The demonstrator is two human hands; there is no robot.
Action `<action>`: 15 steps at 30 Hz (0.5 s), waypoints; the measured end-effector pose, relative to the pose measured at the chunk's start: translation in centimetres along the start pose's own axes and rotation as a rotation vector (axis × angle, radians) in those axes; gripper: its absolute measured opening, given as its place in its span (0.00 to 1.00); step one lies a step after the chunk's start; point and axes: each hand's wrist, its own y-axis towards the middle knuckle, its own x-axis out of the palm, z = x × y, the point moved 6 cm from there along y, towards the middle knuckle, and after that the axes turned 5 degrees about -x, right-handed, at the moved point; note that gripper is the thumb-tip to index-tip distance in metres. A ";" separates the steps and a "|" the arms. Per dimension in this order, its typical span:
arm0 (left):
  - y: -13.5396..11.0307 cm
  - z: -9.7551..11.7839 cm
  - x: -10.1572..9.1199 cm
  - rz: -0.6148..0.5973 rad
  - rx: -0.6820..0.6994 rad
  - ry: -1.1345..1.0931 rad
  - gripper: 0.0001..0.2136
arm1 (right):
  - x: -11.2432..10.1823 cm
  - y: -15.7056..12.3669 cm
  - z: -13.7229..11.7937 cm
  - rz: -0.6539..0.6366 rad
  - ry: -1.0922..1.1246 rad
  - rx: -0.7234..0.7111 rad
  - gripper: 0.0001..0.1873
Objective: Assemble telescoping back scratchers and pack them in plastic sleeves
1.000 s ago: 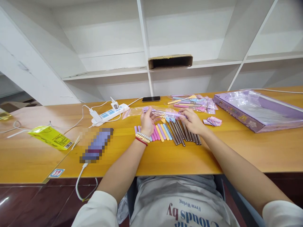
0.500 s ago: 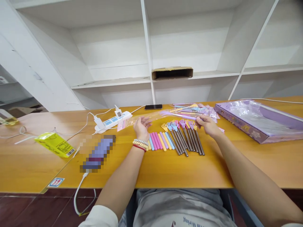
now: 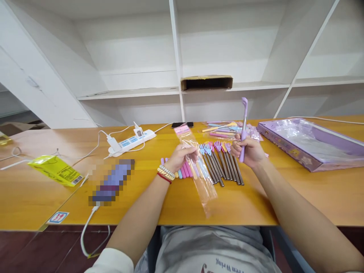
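- Purple stick (image 3: 244, 127): in right hand (image 3: 250, 151), near upright, curved head up, metal shaft mid, purple grip low; raised over the table (image 3: 136, 204).
- Right fingers: curled and clamped round the stick's grip.
- Clear bag (image 3: 206, 193): in left hand (image 3: 182, 157), slanted, pink header at far end, other end toward near table edge; can't tell if that end touches the table.
- Left fingers: thumb and fingers pinched on the bag's side. Bracelets (image 3: 166, 173) on the wrist.
- Handles (image 3: 186, 170): row of purple, pink, yellow and blue ones, partly behind left hand and bag.
- Claw rods (image 3: 220, 167): dark metal shafts, coloured claw heads at far end, side by side on the table, between the bag and right hand.
- Bagged sticks (image 3: 223, 129): loose pile, beyond the claw rods, partly hidden by right hand.
- Purple tray (image 3: 298, 157): right of the pile, clear plastic inside.
- Black phone (image 3: 178, 124): back of table, just beyond the bag's header.
- Power strip (image 3: 132, 142): left of left hand, plugs and white cables on it.
- Pixelated device (image 3: 113, 182): near left forearm, white cable at its near end.
- Yellow box (image 3: 57, 170): far left, on its side.
- Carton (image 3: 207, 78): on the white shelf (image 3: 136, 92) behind, open side facing out.
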 end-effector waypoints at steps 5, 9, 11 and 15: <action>-1.4 -1.5 3.6 -0.351 -0.203 0.195 0.12 | 2.6 -0.5 3.1 -0.043 0.020 0.187 0.09; -2.1 -1.7 6.0 -0.512 -0.201 0.355 0.11 | 3.4 -0.8 4.5 -0.004 -0.146 0.144 0.20; -2.2 -1.7 6.5 -0.538 -0.200 0.380 0.12 | 3.5 -0.7 4.7 0.009 -0.207 0.092 0.24; -1.9 -1.7 6.1 -0.457 -0.167 0.396 0.13 | 1.9 -0.2 3.6 0.199 -0.226 -0.084 0.28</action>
